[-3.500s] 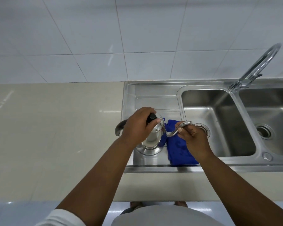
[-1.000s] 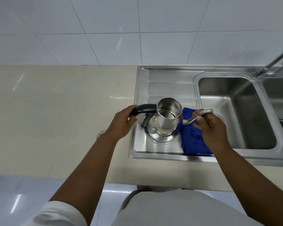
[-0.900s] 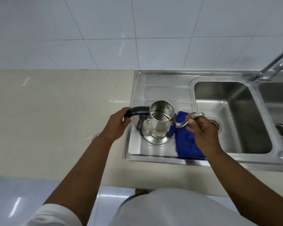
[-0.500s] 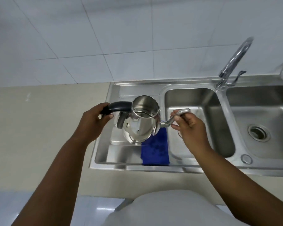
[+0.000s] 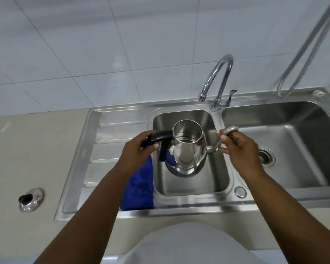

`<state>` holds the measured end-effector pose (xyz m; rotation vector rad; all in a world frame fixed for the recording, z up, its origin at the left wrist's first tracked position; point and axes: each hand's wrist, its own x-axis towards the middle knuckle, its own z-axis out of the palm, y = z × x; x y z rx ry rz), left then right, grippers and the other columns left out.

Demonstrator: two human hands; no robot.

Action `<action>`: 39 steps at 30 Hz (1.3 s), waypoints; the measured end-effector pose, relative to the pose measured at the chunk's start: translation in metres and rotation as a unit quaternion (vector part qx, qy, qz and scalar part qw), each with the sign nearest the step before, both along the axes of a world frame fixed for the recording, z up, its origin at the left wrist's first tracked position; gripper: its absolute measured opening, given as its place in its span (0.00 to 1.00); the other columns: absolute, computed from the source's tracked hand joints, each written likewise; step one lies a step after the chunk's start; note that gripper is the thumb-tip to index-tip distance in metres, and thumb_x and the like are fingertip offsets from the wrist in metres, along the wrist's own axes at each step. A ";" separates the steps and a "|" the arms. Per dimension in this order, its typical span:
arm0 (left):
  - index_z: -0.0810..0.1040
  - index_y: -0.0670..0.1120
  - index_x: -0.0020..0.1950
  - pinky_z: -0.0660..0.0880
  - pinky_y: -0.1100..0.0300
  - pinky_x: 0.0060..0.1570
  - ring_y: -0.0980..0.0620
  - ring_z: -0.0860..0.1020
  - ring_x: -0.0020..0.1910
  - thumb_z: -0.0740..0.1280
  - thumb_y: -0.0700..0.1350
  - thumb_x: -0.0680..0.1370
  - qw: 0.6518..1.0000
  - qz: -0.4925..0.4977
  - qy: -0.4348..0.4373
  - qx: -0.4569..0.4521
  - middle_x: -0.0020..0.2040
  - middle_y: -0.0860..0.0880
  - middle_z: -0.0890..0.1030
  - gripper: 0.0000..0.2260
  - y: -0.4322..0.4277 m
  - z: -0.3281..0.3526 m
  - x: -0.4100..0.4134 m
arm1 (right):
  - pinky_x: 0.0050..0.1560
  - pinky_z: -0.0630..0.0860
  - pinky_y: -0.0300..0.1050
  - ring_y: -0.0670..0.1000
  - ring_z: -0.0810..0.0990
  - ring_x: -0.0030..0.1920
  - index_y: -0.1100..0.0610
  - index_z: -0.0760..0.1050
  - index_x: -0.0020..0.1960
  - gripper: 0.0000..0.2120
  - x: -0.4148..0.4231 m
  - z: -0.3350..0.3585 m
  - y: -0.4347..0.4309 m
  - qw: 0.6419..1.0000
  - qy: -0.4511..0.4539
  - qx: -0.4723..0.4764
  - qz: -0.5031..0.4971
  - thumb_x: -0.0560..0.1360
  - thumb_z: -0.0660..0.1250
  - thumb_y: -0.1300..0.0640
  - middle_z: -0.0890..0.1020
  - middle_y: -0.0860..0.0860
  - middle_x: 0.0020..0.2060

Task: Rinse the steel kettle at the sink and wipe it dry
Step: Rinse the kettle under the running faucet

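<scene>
The steel kettle (image 5: 187, 149) hangs upright and lidless over the left sink basin (image 5: 213, 183), its open mouth facing up. My left hand (image 5: 137, 151) grips its black handle. My right hand (image 5: 238, 149) pinches the thin curved spout. The curved faucet (image 5: 217, 80) stands behind the basin, its outlet above and slightly right of the kettle; no water runs. A blue cloth (image 5: 139, 187) lies on the drainboard beside the basin, partly hidden by my left forearm.
The kettle lid (image 5: 30, 200) with a black knob rests on the beige counter at the left. A second, larger basin (image 5: 293, 149) with a drain sits at the right. A metal hose (image 5: 303, 54) hangs at the upper right. White tiles back the sink.
Earlier my left hand took the lid off. Both hands lifted the kettle off the drainboard and carried it right, over the left basin. The blue cloth stayed on the drainboard.
</scene>
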<state>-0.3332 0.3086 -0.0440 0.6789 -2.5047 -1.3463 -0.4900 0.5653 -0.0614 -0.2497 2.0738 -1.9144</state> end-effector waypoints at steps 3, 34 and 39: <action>0.76 0.61 0.58 0.75 0.63 0.52 0.60 0.79 0.49 0.71 0.45 0.76 1.000 0.006 -0.022 0.013 0.48 0.58 0.81 0.15 0.000 -0.008 -0.024 | 0.54 0.83 0.55 0.48 0.86 0.52 0.48 0.83 0.48 0.11 -0.020 -0.005 0.005 1.000 -0.008 0.011 0.007 0.79 0.67 0.63 0.87 0.48 0.48; 0.74 0.60 0.55 0.67 0.80 0.44 0.66 0.75 0.47 0.71 0.42 0.76 0.998 0.039 -0.016 0.036 0.45 0.62 0.78 0.15 -0.024 -0.031 -0.117 | 0.68 0.65 0.50 0.62 0.72 0.70 0.63 0.76 0.65 0.27 -0.197 0.023 -0.042 0.941 0.080 0.323 0.068 0.84 0.53 0.43 0.77 0.63 0.67; 0.74 0.62 0.53 0.68 0.77 0.46 0.66 0.76 0.46 0.71 0.42 0.76 0.999 0.041 -0.010 0.033 0.44 0.65 0.78 0.15 -0.022 -0.034 -0.117 | 0.66 0.65 0.47 0.59 0.74 0.69 0.58 0.78 0.65 0.25 -0.186 0.008 -0.030 0.944 0.094 0.306 0.077 0.84 0.52 0.43 0.79 0.58 0.66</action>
